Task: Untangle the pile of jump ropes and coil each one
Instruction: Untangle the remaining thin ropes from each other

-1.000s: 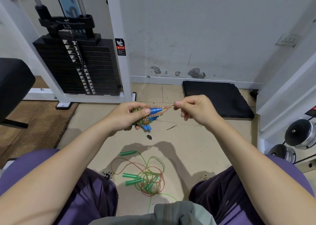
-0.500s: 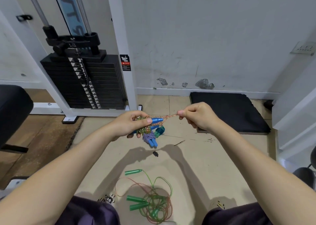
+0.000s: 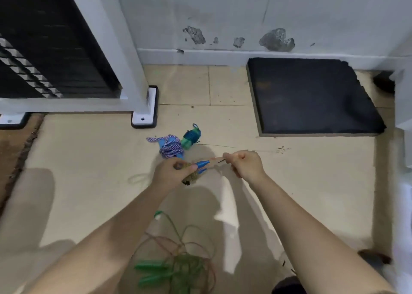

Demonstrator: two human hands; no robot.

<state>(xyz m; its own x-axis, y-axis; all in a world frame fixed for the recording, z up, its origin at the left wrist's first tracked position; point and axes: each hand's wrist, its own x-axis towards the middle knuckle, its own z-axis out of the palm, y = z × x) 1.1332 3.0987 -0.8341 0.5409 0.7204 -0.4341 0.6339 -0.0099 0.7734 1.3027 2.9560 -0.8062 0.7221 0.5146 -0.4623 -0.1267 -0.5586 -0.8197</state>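
Note:
My left hand point(image 3: 171, 173) grips a coiled beaded rope bundle with blue handles point(image 3: 200, 165) sticking out to the right. My right hand point(image 3: 245, 165) pinches the free end of that rope, stretched short between the two hands. On the floor beyond lie a coiled purple-and-white rope point(image 3: 170, 147) and a coiled green-and-blue rope point(image 3: 190, 137), side by side. Near the bottom, a tangle of thin green and reddish ropes with green handles point(image 3: 176, 267) lies between my arms. The picture is blurred.
A white weight-stack machine frame point(image 3: 133, 75) with black plates point(image 3: 55, 55) stands at the left, its foot point(image 3: 145, 117) on the tile. A black mat point(image 3: 312, 97) lies by the wall at the right. Beige tiled floor point(image 3: 89, 159) spreads around.
The view has tipped down and moved closer to the floor. Both hands, still on the beaded rope, now sit nearer than the two coiled ropes.

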